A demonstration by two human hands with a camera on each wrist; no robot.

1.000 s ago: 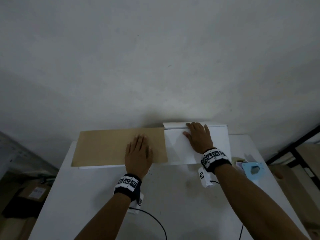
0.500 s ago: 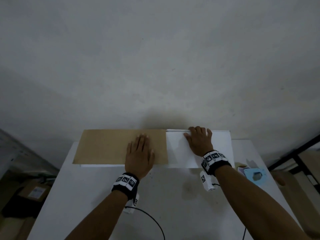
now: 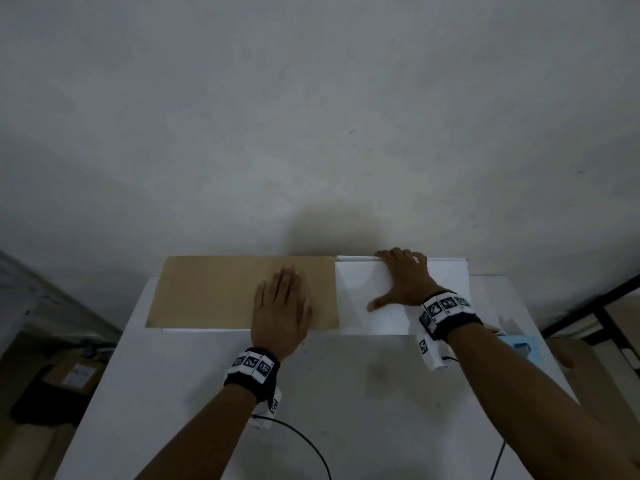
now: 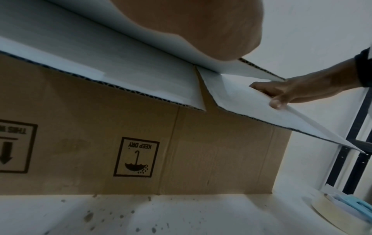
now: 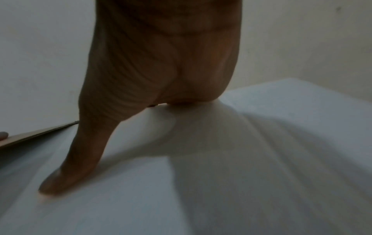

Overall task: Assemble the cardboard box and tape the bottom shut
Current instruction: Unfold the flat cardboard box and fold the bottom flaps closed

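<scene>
Pressing hands [image 3: 346, 296] atop box flaps [image 3: 242, 292]

The room is dim and gray. A soft dark shadow sits on the wall [image 3: 325, 223] behind the hands. Picture corners get darker. The right wrist picture is very blurry (the thumb [image 5: 66, 179] looks smeared), and straight lines bend near the edges.

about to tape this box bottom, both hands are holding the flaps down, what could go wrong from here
The white flap may spring up if the right hand, whose fingers curl over its far edge, lets go to fetch the tape roll lying off to the right. The left hand presses flat on the brown flap; uneven pressure could shift the flaps and leave the join between them misaligned for taping.
</scene>
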